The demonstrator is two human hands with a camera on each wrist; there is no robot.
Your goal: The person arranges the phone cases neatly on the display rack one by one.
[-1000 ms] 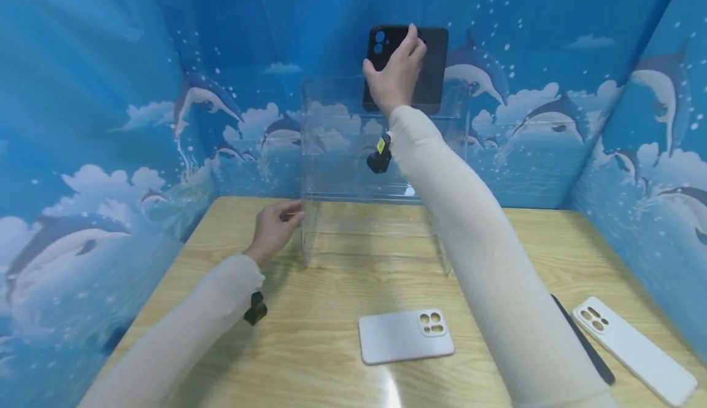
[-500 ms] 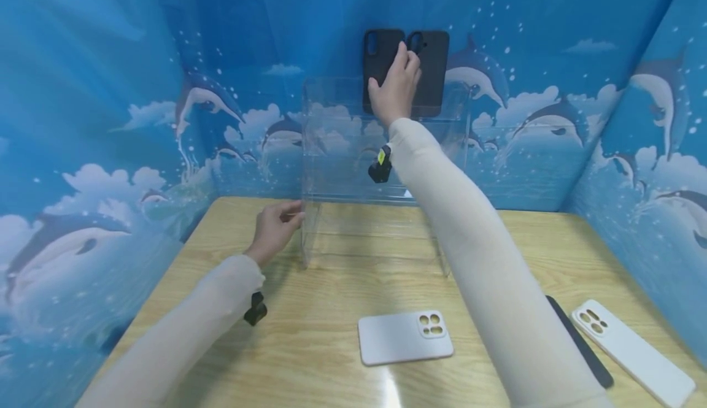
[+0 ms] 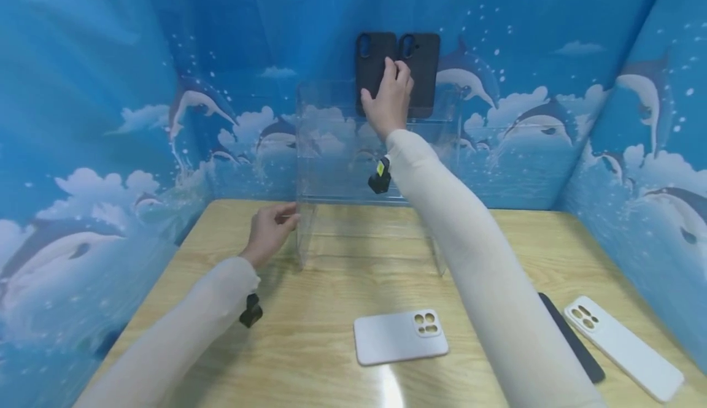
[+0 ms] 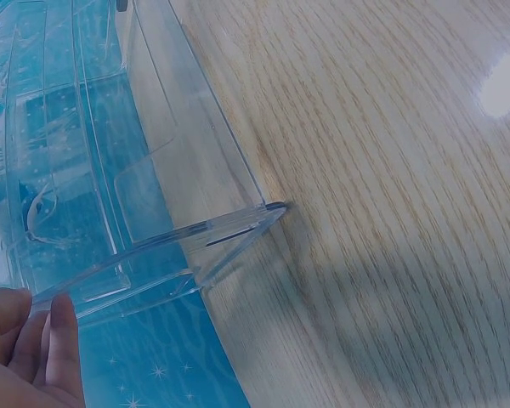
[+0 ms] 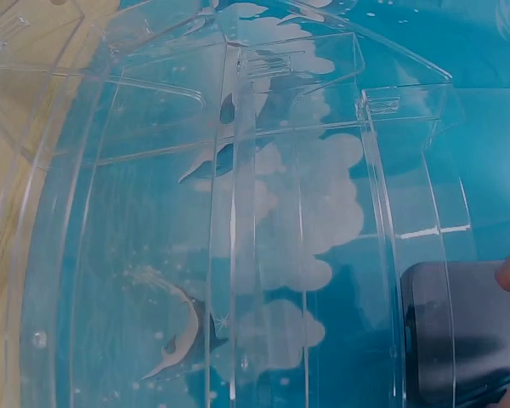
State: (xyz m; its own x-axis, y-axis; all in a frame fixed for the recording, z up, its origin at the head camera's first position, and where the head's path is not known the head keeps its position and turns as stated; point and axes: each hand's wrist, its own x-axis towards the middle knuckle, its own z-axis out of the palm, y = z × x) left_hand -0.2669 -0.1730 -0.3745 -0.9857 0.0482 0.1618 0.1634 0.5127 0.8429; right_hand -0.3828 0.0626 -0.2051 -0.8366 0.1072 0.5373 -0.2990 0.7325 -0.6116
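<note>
Blue backdrop (image 3: 248, 34); two plain black phone cases (image 3: 371, 67) stand lengthwise upright, camera ends topmost. Left hand (image 3: 267, 233) pinches the clear stand (image 3: 331, 169); whether right hand (image 3: 388, 102) grips, I can't tell.

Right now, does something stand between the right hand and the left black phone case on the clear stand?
Nothing visible does: the right hand is right in front of the left black phone case. An edge of the clear stand crosses only the case's lower end.

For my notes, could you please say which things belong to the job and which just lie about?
Job, apparently:
clear stand, left hand touching it
left upright black case, right hand at it
right upright black case

Lying about, apparently:
front white case
rightmost white case
flat black case
</note>
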